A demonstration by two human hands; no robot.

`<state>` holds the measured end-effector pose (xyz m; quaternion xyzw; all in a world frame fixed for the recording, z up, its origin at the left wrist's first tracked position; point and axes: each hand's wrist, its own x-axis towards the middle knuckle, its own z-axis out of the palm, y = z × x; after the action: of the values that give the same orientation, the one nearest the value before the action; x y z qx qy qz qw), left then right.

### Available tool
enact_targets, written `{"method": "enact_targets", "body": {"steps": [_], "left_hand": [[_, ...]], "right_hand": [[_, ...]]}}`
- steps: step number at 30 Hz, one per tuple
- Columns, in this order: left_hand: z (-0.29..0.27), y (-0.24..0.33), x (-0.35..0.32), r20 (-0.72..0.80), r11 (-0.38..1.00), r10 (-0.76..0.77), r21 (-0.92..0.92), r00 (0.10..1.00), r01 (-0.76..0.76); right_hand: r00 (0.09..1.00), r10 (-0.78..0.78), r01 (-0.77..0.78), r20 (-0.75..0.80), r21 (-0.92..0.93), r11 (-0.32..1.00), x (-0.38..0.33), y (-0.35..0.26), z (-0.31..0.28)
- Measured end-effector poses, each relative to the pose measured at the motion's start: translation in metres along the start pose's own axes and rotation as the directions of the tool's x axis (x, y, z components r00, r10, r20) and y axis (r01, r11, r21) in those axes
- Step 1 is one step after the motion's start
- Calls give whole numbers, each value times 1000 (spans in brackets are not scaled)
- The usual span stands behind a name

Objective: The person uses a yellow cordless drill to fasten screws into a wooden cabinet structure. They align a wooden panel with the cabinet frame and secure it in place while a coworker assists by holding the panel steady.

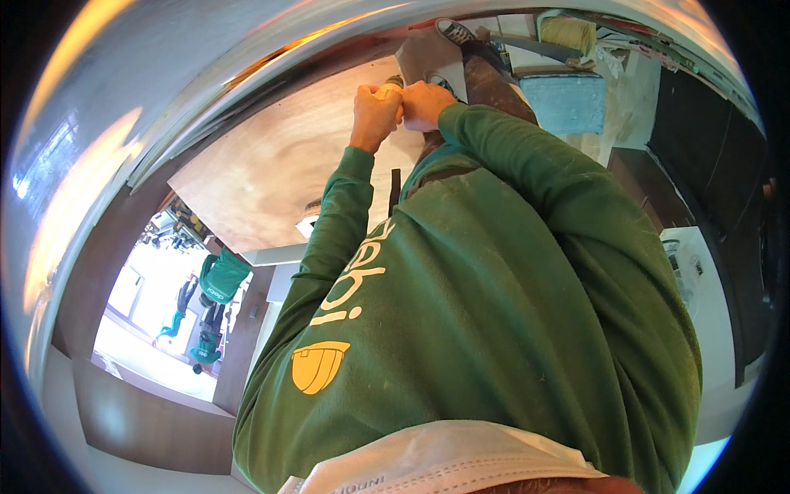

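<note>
Both hands meet in front of my body, above the right edge of a large pale wooden board (271,156). My left hand (375,119) is closed around a small yellow tool with a dark end (388,87); its exact kind is mostly hidden by the fingers. Pressed up beside it, my right hand (425,104) has its fingers curled in, and what they hold, if anything, does not show. Under my left forearm a small brown-and-white object (309,219) rests near the board's edge, partly covered by the sleeve.
A light blue box-like piece (563,104) stands right of my legs, near a saw-like blade (535,48) and a yellowish bundle (568,34). Dark panels (712,156) line the right side. Through an opening at left, people in green tops (224,276) are visible.
</note>
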<state>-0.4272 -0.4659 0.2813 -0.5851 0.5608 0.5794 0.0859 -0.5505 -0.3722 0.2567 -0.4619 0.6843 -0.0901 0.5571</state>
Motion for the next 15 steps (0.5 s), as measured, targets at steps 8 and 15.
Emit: {"method": "enact_targets", "body": {"steps": [8,15], "left_hand": [[15,-28,-11,-70,997,47,-55,996,-51],[19,-50,-24,-63,963,17,-266,998,-33]], "right_hand": [[998,-57,54,-27,-112,992,-6,6,5],[989,-120,141,83,-324,936,4,12,5]]}}
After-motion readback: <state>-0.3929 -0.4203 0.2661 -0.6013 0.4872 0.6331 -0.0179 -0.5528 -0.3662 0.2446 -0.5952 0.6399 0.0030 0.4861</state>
